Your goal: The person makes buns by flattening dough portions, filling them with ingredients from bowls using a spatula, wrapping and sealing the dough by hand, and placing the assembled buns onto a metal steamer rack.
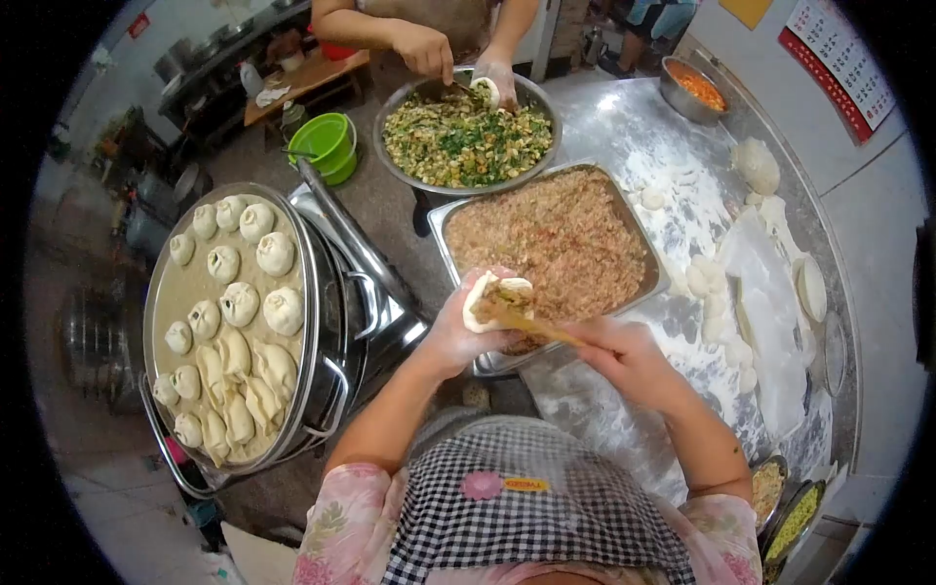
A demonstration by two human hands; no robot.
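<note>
In my left hand (455, 338) a round dough wrapper (476, 304) is cupped, with brownish meat filling (511, 295) lying in it. My right hand (636, 359) grips the handle of a flat wooden spatula (539, 328), whose tip presses at the filling in the wrapper. Both hands are over the near edge of a rectangular metal tray (651, 283) heaped with minced meat filling (561, 239). Part of the spatula's tip is hidden by filling.
Left, a round steamer (314, 341) bears several buns (239, 304) and folded dumplings (237, 414). Across, another person's hands (426, 49) fill dough above a bowl (548, 102) of green filling. A green bucket (327, 146) stands nearby. Dough pieces (710, 278) lie on the floured table (624, 127).
</note>
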